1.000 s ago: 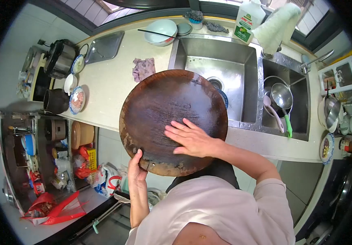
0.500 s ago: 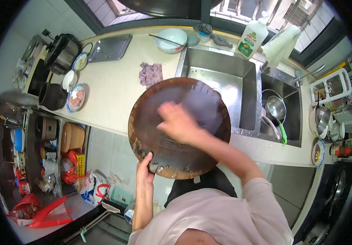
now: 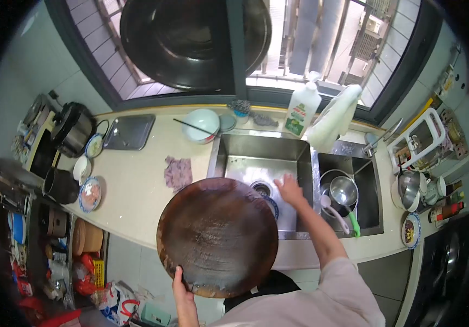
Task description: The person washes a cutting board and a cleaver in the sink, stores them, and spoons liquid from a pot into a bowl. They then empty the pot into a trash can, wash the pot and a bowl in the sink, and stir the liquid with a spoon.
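Note:
My left hand (image 3: 183, 294) grips the lower left rim of a large round wooden board (image 3: 218, 240), dark brown and wet-looking, with a worn pale edge. The board is tilted over the counter's front edge. My right hand (image 3: 290, 191) is over the large steel sink basin (image 3: 267, 147), off the board, its fingers apart and nothing seen in them. A blue-patterned dish (image 3: 271, 206) shows partly in the basin behind the board's right rim. Left of the basin, a crumpled purple cloth (image 3: 178, 173) lies on the counter.
The smaller basin (image 3: 373, 191) holds a pot, a steel ladle and a green-handled utensil. Behind the sink stand a white bottle (image 3: 303, 109) and a draped pale cloth (image 3: 335, 120). A bowl (image 3: 201, 125) with chopsticks, a metal tray (image 3: 129, 132) and a rice cooker (image 3: 74, 129) are further left.
My right hand has left the board's surface and moved right, over the sink. My left hand still holds the rim. The view has tilted up, showing more of the window.

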Demonstrator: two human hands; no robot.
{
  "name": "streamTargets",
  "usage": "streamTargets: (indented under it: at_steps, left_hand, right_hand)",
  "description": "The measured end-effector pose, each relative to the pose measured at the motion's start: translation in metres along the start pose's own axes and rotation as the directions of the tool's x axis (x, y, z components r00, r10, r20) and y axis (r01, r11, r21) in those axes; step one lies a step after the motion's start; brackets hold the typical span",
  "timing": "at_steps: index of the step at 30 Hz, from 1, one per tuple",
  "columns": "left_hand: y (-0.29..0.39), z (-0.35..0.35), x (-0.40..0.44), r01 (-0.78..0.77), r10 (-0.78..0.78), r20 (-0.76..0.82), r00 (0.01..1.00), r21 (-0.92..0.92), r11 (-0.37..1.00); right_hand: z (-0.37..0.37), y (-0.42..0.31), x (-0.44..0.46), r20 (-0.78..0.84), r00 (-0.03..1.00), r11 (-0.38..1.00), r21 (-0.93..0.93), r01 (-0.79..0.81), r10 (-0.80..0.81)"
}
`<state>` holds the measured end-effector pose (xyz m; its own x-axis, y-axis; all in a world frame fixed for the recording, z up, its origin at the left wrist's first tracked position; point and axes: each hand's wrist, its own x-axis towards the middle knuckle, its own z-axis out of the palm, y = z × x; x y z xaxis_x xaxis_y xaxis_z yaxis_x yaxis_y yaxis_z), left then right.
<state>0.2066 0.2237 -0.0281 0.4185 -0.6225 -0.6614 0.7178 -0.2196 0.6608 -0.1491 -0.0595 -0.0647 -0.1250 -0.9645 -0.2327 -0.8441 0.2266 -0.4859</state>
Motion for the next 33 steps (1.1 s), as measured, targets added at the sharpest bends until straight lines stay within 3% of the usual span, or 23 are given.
streamTargets:
  at_steps: [2,3,4,5,6,7,9,10,11,12,14,15,16,17,18,19,21,23,25,26,29,31,33]
  left_hand:
    - [-0.002,0.000,-0.001,0.013,-0.014,0.013,1.000,0.020,1.000]
    - [0.001,0.010,-0.008,0.011,-0.014,0.055,0.998,0.046,0.999]
    - [-0.003,0.004,-0.001,0.020,-0.022,0.116,0.993,0.019,1.000]
    - [-0.007,-0.005,0.007,0.043,-0.045,0.093,0.995,0.015,0.999]
    - [-0.003,0.006,-0.004,-0.005,-0.004,0.102,0.995,0.095,0.996]
    - [0.003,0.016,-0.008,-0.018,0.010,0.068,0.998,0.123,0.992]
    - [0.007,0.032,-0.017,-0.031,0.034,-0.017,0.999,0.172,0.985]
    - [0.009,0.042,-0.027,-0.032,0.038,-0.035,0.999,0.180,0.983]
    - [0.012,0.056,-0.036,-0.034,0.046,-0.056,0.997,0.186,0.982]
    - [0.014,0.064,-0.040,-0.043,0.059,-0.082,0.995,0.187,0.981]
    - [0.006,0.035,-0.005,-0.093,0.116,-0.135,0.984,0.171,0.981]
    - [-0.007,0.012,0.012,-0.113,0.140,-0.188,0.972,0.150,0.982]
    - [-0.013,0.010,0.014,-0.164,0.179,-0.127,0.976,0.119,0.979]
    - [-0.009,0.017,0.007,-0.226,0.233,-0.095,0.968,0.073,0.971]
    - [-0.003,0.032,-0.006,-0.214,0.224,-0.164,0.961,0.074,0.974]
    - [-0.006,0.030,-0.005,-0.219,0.238,-0.245,0.940,0.103,0.970]
    - [-0.006,0.031,-0.004,-0.231,0.281,-0.358,0.890,0.175,0.957]
    - [-0.014,0.009,0.006,-0.218,0.250,-0.387,0.887,0.124,0.968]
    - [-0.022,0.006,0.007,-0.231,0.266,-0.399,0.877,0.134,0.964]
    - [-0.020,0.006,0.004,-0.213,0.246,-0.401,0.883,0.125,0.969]
    - [-0.020,-0.011,0.013,-0.197,0.199,-0.323,0.925,0.038,0.980]
    - [-0.006,-0.017,0.012,-0.066,0.023,-0.275,0.961,-0.149,0.987]
    - [-0.004,-0.036,0.025,0.120,-0.156,-0.095,0.983,-0.307,0.944]
  right_hand:
    - [0.008,-0.022,-0.030,-0.104,0.968,0.928,0.278,0.249,-0.228]
    - [-0.013,-0.053,-0.043,0.116,0.940,0.897,0.357,0.260,-0.319]
    - [-0.007,-0.067,-0.061,0.031,0.875,0.823,0.357,0.442,-0.484]
    - [-0.006,-0.076,-0.075,-0.033,0.778,0.758,0.202,0.620,-0.627]
    - [-0.001,-0.072,-0.083,-0.126,0.719,0.722,0.029,0.691,-0.683]
    - [0.002,-0.066,-0.079,-0.071,0.733,0.732,0.037,0.680,-0.677]
    - [0.018,-0.047,-0.051,-0.045,0.810,0.757,0.327,0.566,-0.585]
    - [0.017,-0.035,-0.042,0.132,0.921,0.865,0.413,0.285,-0.366]
    - [0.014,-0.020,-0.037,0.324,0.936,0.897,0.441,-0.022,-0.136]
    - [0.013,-0.006,-0.035,0.324,0.939,0.955,0.296,0.015,-0.115]
    - [0.016,0.010,-0.048,0.312,0.941,0.942,0.334,0.020,-0.131]
    - [0.033,0.026,-0.048,0.372,0.914,0.871,0.490,-0.042,-0.165]
    - [0.052,0.033,-0.048,0.451,0.866,0.784,0.608,-0.121,-0.217]
    - [0.037,0.015,-0.065,0.464,0.885,0.742,0.607,-0.284,-0.041]
    - [0.048,0.016,-0.070,0.315,0.935,0.751,0.654,-0.089,-0.163]
    - [0.074,0.032,-0.058,0.373,0.920,0.711,0.678,-0.184,-0.118]
    - [0.049,0.015,-0.066,0.526,0.831,0.434,0.800,-0.413,-0.179]
    - [0.047,0.006,-0.076,0.456,0.849,0.343,0.868,-0.358,-0.268]
    - [0.039,0.006,-0.079,0.375,0.884,0.471,0.856,-0.214,-0.279]
    - [0.021,-0.019,-0.098,0.349,0.899,0.425,0.879,-0.216,-0.264]
    - [0.000,-0.033,-0.120,0.311,0.913,0.494,0.857,-0.148,-0.265]
    - [-0.016,-0.047,-0.140,0.231,0.921,0.536,0.844,-0.029,-0.314]
    - [-0.039,-0.097,-0.191,0.095,0.955,0.563,0.822,0.083,-0.280]
